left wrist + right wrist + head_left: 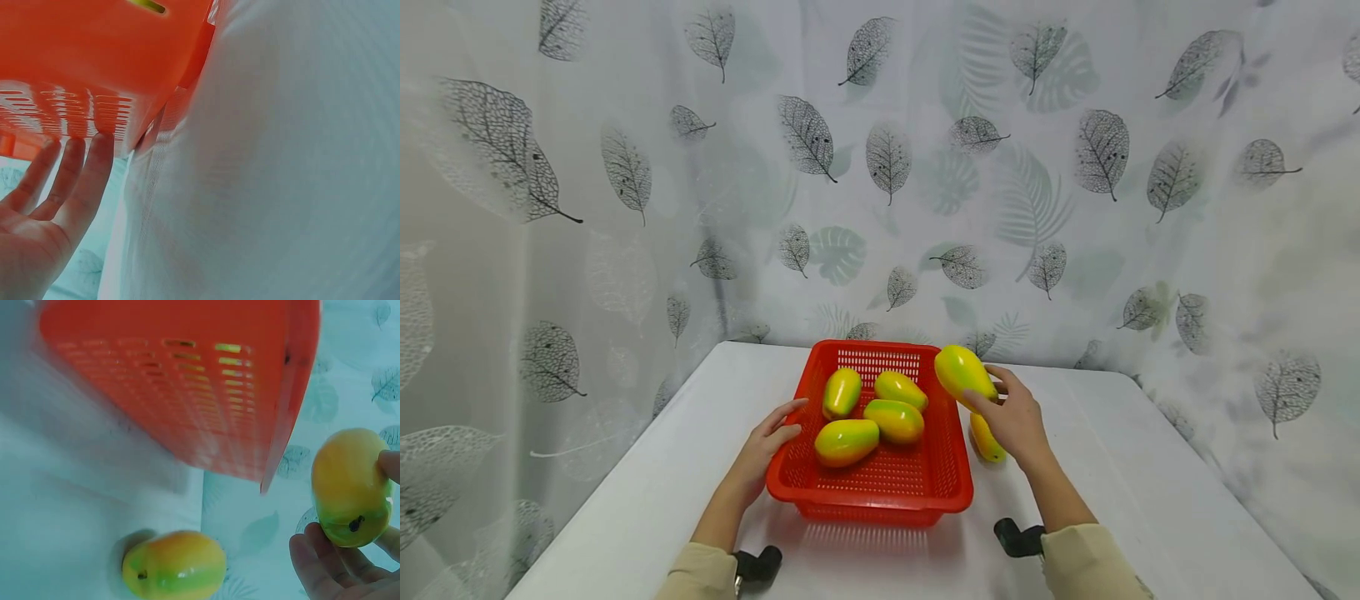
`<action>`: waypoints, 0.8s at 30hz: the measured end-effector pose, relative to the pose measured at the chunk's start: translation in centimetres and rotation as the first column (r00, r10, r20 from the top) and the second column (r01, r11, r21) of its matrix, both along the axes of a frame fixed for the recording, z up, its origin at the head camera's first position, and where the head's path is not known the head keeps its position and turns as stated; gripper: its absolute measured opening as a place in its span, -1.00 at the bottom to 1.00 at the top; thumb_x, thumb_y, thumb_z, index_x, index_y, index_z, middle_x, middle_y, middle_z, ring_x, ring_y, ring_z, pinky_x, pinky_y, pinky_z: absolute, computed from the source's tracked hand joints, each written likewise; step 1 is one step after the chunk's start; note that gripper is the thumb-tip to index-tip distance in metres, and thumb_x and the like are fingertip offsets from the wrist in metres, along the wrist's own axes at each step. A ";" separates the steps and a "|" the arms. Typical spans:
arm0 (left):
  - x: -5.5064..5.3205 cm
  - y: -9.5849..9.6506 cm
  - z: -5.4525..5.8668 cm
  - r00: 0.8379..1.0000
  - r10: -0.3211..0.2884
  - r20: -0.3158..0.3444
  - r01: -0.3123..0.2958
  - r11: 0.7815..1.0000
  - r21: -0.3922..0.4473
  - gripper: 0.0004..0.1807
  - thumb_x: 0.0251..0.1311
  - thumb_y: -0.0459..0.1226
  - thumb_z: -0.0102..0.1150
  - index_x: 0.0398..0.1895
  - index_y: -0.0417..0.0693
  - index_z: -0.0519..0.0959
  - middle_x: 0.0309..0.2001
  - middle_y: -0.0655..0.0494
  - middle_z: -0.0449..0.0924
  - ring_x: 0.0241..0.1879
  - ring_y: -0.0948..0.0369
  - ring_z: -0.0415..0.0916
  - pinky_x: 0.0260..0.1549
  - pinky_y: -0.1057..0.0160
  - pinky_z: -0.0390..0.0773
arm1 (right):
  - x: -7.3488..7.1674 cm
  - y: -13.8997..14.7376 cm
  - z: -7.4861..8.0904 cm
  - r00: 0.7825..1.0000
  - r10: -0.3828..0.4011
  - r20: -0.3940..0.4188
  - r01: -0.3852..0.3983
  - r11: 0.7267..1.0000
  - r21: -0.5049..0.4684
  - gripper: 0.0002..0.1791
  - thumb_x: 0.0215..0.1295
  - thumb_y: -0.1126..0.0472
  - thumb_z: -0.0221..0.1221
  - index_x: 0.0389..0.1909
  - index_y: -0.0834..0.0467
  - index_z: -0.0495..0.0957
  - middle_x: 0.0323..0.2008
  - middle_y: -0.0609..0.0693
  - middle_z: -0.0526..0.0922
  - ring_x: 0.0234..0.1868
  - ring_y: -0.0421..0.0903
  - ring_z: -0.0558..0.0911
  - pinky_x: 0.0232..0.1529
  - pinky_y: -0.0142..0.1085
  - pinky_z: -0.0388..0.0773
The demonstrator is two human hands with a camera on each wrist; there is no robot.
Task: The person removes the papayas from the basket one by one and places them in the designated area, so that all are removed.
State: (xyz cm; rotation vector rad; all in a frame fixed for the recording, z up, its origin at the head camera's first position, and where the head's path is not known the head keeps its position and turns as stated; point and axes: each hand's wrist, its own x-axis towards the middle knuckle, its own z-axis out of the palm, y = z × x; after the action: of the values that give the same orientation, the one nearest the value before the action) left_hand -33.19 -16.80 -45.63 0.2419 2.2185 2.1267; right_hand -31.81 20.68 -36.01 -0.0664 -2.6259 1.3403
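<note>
A red plastic basket [880, 504] stands on the table with several yellow-green mangoes [847, 442] inside. My left hand [763, 450] is at the basket's left side, its fingers fairly straight, fingertips touching the slotted wall in the left wrist view. My right hand [1017, 414] grips a mango [961, 375] between thumb and fingers, raised at the basket's right rim. That held mango [351, 487] shows its dark stem end in the right wrist view. Below it, another mango [175, 565] lies on the table to the right of the basket.
A white table [1150, 483] spreads on both sides of the basket. Behind it hangs a pale curtain [925, 208] printed with leaves. Dark wrist-worn devices [1018, 537] sit on both forearms, near beige sleeves [1093, 558].
</note>
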 end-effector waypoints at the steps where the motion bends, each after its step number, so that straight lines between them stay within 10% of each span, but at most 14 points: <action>1: 0.0 0.0 0.0 1.000 0.002 0.000 -0.002 1.000 0.000 -0.42 0.48 -0.17 0.02 0.54 0.22 0.30 0.56 -0.13 0.25 0.44 -0.19 0.38 0.15 0.00 0.66 | -0.1 0.3 0.0 1.000 -0.006 0.004 0.006 1.000 -0.002 -0.22 0.44 -0.10 0.19 0.56 0.10 0.20 0.41 0.33 0.41 0.34 0.30 0.52 0.31 0.21 0.53; 24: -0.2 0.0 -0.2 1.000 0.008 -0.006 -0.008 1.000 0.000 -0.42 0.49 -0.19 -0.01 0.55 0.16 0.30 0.54 -0.14 0.28 0.42 -0.19 0.40 0.14 -0.01 0.66 | -1.5 5.2 -3.5 0.962 -0.273 -0.027 0.273 0.962 0.023 -0.18 0.48 -0.06 0.14 0.57 0.27 0.11 0.34 0.42 0.38 0.25 0.33 0.47 0.27 0.19 0.55</action>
State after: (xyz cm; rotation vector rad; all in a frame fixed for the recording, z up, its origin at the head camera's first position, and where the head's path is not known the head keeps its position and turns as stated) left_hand -33.37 -16.82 -45.79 0.2400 2.2271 2.1327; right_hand -33.33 25.93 -39.53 -0.3920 -2.5015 1.2039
